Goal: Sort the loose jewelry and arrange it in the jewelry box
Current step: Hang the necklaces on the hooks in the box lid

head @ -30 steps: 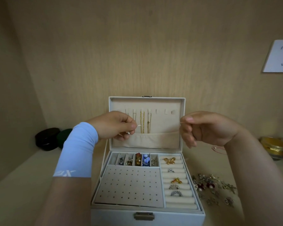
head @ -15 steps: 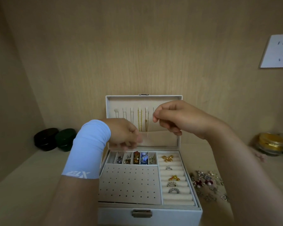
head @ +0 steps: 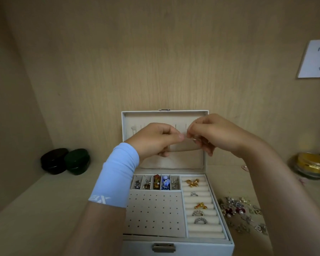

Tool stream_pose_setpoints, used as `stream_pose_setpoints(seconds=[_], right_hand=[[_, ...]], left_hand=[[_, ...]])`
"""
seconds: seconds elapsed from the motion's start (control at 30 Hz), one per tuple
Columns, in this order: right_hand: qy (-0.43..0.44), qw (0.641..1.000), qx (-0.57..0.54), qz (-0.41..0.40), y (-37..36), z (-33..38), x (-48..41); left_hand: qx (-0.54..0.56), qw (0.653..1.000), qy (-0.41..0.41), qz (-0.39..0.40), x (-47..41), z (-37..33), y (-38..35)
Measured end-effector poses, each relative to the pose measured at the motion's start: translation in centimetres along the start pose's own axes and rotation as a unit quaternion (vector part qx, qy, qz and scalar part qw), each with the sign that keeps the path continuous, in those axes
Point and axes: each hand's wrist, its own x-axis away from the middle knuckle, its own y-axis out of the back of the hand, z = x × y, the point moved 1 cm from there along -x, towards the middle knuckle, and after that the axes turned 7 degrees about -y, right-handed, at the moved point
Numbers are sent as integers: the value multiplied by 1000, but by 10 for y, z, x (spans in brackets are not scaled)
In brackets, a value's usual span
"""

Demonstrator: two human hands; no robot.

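Roughly midway. Jewelry box (head: 201, 249) stands open: ring rolls (head: 205, 228) carry five pieces, small compartments (head: 175, 179) hold items, stud panel (head: 155, 215) is bare. Left hand (head: 155, 139) and right hand (head: 216, 135) pinch a fine piece (head: 194, 139) before the lid (head: 164, 115); its kind is unclear. Loose pile (head: 238, 211) lies right of the box, unsorted.

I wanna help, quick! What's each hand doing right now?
Left hand: curled in a pinch; what it holds, if anything, cannot be told.
Right hand: pinching a small gold piece at its fingertips.
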Motion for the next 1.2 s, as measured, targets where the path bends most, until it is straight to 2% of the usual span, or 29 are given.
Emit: stream_pose_setpoints(seconds=[0.13, 0.23, 0.33, 0.47, 0.57, 0.67, 0.8, 1.07, 1.2], right_hand=[[-38, 998, 39, 25, 7, -11, 0], [-24, 999, 34, -14, 6, -13, -2], [-9, 993, -2, -116, -2, -15, -15], [39, 951, 29, -305, -20, -18, -35], [67, 923, 49, -375, -35, -15, -42], [57, 908, 61, -410, -42, -14, -48], [43, 908, 68, -412, -42, -14, -51], [-14, 927, 100, -360, -38, -16, -48], [-62, 952, 120, -273, -42, -16, -41]], left_hand=[[-72, 995, -26, -66, -4, 10, 7], [-106, 986, -40, -119, -8, 19, 11], [-126, 978, -40, -161, -10, 25, 13], [-155, 956, -33, -247, -14, 27, 8], [-143, 949, -12, -282, -18, 27, 2], [-136, 946, 10, -293, -20, 29, -3], [-139, 947, 27, -288, -22, 32, -4], [-151, 965, 69, -205, -20, 37, 2], [-111, 983, 98, -111, -16, 32, 2]])
